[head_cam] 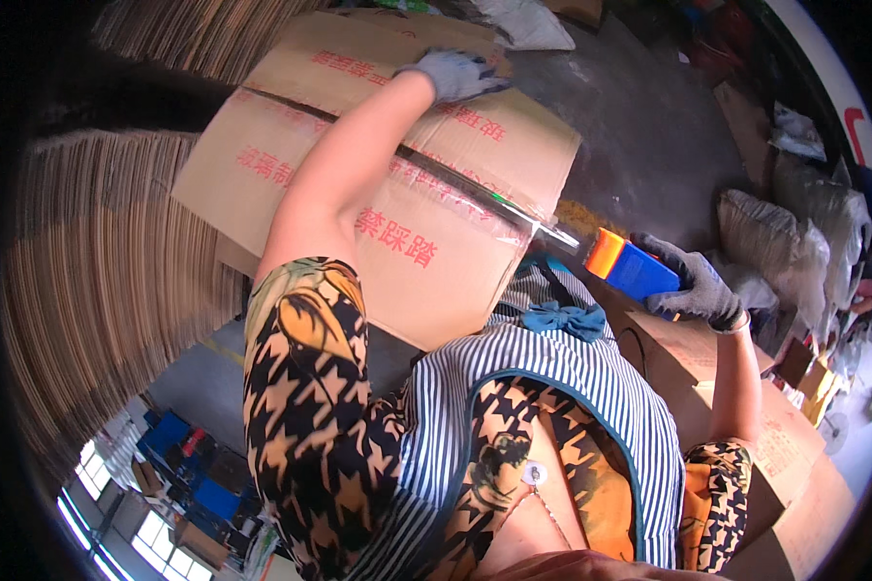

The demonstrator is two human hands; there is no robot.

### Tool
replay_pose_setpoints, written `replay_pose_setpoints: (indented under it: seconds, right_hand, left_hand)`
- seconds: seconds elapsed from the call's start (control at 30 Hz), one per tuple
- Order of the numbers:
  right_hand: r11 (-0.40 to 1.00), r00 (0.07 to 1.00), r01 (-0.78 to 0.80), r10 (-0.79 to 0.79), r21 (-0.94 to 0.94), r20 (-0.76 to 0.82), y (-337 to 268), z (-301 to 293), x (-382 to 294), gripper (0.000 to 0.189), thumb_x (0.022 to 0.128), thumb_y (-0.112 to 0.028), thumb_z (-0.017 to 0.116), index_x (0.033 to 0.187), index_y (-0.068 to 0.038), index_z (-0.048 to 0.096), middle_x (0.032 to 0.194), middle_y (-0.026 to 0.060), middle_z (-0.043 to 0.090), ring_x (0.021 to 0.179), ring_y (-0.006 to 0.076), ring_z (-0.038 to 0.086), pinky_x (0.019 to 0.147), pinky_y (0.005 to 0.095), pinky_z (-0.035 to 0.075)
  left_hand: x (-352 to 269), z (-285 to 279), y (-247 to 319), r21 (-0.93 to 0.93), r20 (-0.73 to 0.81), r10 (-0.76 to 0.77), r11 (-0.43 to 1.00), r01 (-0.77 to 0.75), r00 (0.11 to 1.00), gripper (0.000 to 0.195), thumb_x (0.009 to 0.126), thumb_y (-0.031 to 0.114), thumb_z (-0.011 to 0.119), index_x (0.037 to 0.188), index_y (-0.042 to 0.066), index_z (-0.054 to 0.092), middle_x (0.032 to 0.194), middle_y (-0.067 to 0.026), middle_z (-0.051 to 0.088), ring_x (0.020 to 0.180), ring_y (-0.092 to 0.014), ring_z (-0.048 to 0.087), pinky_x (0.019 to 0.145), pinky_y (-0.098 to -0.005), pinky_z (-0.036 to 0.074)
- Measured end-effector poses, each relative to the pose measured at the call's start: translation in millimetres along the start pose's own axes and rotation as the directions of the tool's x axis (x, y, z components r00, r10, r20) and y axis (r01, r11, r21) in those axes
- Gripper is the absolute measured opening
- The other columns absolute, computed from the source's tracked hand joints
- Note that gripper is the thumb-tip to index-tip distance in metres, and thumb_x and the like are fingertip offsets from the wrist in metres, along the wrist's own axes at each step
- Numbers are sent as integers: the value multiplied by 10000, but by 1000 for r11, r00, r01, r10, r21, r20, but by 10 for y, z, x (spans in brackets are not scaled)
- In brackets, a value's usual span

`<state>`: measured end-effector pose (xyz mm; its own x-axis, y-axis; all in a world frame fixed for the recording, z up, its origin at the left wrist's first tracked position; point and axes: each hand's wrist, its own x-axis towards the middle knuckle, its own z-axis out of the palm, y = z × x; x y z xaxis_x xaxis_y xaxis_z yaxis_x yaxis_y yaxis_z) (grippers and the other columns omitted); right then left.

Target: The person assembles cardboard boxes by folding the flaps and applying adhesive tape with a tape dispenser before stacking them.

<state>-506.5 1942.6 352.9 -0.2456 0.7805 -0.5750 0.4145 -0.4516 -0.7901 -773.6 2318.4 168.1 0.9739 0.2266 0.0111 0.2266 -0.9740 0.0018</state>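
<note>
A large cardboard box (436,298) with red printed writing lies before me, its flaps meeting at a dark, narrow seam. Clear packing tape (472,218) runs along the near side of that seam, and its loose end juts past the box's right edge. My left hand (458,75), in a grey work glove, lies on the far part of the cardboard with its fingers somewhat spread. Off the box's right corner, my gloved right hand (697,283) grips a blue and orange tape dispenser (632,269). The dispenser's orange end faces the loose tape.
Tall stacks of flat cardboard (109,254) stand close on the left. More cardboard (777,436) lies beside me on the right. Plastic-wrapped bundles (785,225) sit on the right beyond the dark floor (625,131). A white sack (527,25) lies at the far side.
</note>
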Motion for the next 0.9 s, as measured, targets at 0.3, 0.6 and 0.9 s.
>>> replay_pose_setpoints:
  seconds: [0.3,0.6,0.9]
  right_hand:
    - [968,997,-11,30,251,-72,833,394,215,893,698,-260,862,1433,-14,419,1345,110,572,1185,178,542,1056,334,398]
    - [877,998,-67,53,476,43,1212,630,293,968,669,-260,872,1462,-13,375,1429,98,489,1281,190,468,1096,343,345]
    - [840,995,-88,102,535,3,1348,776,248,943,649,-437,869,1434,-123,453,1344,112,569,1239,289,535,1070,430,403]
  left_hand:
    - [-1045,193,191,172,19,-332,930,324,943,628,883,604,490,1433,309,430,1457,-89,442,1328,-363,373,1088,-580,241]
    - [-347,-472,363,340,536,-669,729,594,515,553,896,557,472,1360,261,515,1445,-67,476,1271,-367,479,1016,-642,293]
    - [888,1109,1269,-89,497,-66,988,127,865,559,942,580,406,1205,149,648,1148,-118,681,1109,-298,626,1063,-520,326]
